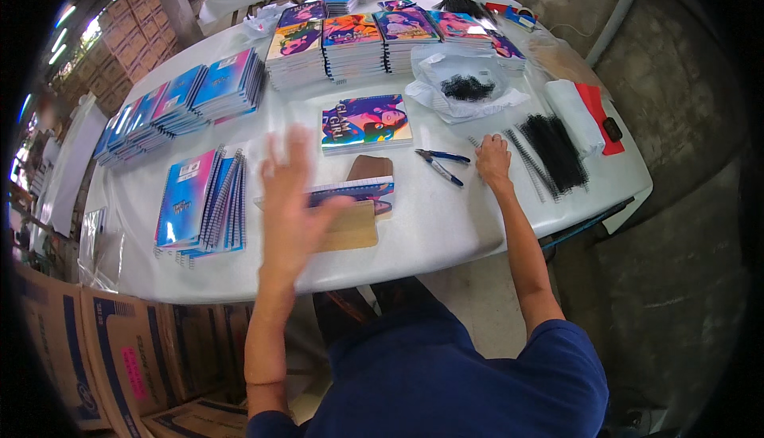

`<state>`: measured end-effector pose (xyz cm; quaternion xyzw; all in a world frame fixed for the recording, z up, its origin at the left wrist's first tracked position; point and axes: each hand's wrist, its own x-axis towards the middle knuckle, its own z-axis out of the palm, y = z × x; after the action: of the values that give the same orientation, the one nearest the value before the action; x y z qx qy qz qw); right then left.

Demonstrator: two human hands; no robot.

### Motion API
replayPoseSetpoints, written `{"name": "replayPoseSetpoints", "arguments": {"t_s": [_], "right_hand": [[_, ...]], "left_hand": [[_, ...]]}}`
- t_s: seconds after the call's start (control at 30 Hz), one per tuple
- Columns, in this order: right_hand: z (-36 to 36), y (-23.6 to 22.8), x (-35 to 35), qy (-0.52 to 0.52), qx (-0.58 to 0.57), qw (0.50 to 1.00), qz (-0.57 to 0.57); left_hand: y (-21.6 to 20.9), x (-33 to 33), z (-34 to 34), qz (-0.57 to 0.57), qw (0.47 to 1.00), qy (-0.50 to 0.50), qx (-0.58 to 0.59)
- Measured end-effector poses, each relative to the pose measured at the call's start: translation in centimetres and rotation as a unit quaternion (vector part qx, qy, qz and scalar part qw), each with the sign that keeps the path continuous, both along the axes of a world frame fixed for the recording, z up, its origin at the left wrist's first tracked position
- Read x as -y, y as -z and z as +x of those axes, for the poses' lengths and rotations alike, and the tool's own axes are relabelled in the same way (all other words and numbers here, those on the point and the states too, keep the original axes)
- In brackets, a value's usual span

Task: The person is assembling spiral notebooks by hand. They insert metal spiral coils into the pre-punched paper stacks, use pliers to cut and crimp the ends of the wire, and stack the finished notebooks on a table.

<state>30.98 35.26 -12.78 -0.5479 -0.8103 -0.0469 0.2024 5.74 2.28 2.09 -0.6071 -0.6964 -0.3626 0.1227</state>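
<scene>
White table (446,231), notebook stacks (350,44), pliers (439,163)

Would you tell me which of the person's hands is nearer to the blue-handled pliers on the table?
Right. The right hand rests on the table just right of the blue-handled pliers, nearly touching them. The left hand is raised, open and blurred, well to their left, over a notebook.

An unbound notebook (356,199) with brown backing lies flat beside loose black spiral wires (532,163).
</scene>
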Motion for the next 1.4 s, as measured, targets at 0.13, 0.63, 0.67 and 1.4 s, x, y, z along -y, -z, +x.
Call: {"name": "replayPoseSetpoints", "arguments": {"t_s": [0.13,0.63,0.67,1.4], "right_hand": [[-1.3,-3.9,2.4,-0.203,-0.169,0.962,-0.061],[-6.0,-12.4,14.8,-0.458,-0.280,0.806,-0.251],[-6.0,-11.9,14.2,-0.483,-0.266,0.800,-0.237],[-5.9,-15.1,15.1,-0.554,-0.033,0.784,-0.279]], "left_hand": [[1.2,-3.6,3.7,-0.119,0.983,-0.012,-0.138],[2.1,-5.6,4.5,-0.148,0.985,-0.026,-0.081],[2.2,-5.6,4.5,-0.147,0.985,-0.022,-0.084],[2.4,-3.9,4.5,-0.125,0.978,0.035,-0.166]]}}
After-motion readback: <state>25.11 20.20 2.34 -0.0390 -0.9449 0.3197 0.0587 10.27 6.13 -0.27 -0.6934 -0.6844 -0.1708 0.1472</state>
